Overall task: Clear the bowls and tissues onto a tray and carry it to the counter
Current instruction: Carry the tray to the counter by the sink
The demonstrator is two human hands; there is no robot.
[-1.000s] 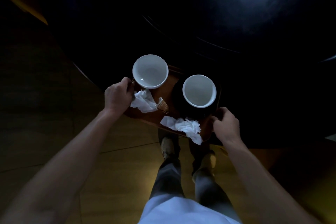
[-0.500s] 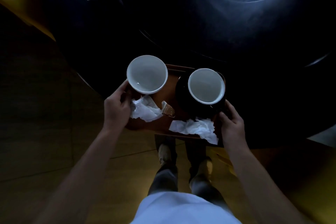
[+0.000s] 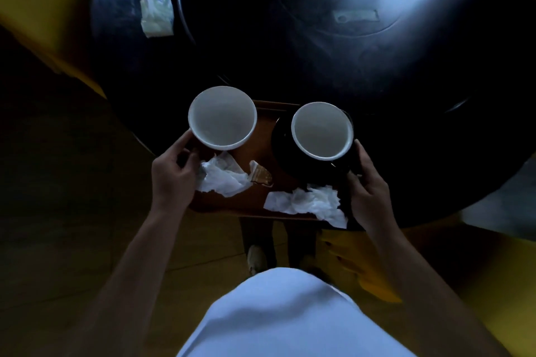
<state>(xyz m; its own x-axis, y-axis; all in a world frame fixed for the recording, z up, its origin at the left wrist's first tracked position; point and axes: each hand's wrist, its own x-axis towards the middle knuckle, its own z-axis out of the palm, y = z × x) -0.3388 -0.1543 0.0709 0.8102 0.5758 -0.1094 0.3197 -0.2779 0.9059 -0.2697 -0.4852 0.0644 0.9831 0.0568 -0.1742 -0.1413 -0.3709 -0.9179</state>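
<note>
A: With both bowls and the tissues loaded, looks like the carry step. Left hand (image 3: 174, 174) curled round the left edge of the tray (image 3: 255, 197), right hand (image 3: 367, 182) wrapped on the right edge, fingers closed on it.

B: Load layout?

A: Left bowl (image 3: 222, 118) at the far-left corner, right bowl (image 3: 322, 130) sitting on a dark saucer (image 3: 282, 151) far right. Left tissue (image 3: 224, 177) crumpled just beside the left hand, right tissue (image 3: 307, 204) hanging over the near edge. Small brown wrapper (image 3: 261, 175) between them.

B: Tray lifted or resting?

A: Can't tell, too dark. Sits over the rim of the round black table (image 3: 406, 81).

B: Next move?

A: Probably lift level, turn, walk to the counter. Counter not in view. Need to keep flat and steady, bowls unsecured, overhanging tissue likely to slip. Also another tissue (image 3: 155, 16) left on the far side of the table, maybe needs collecting.
</note>
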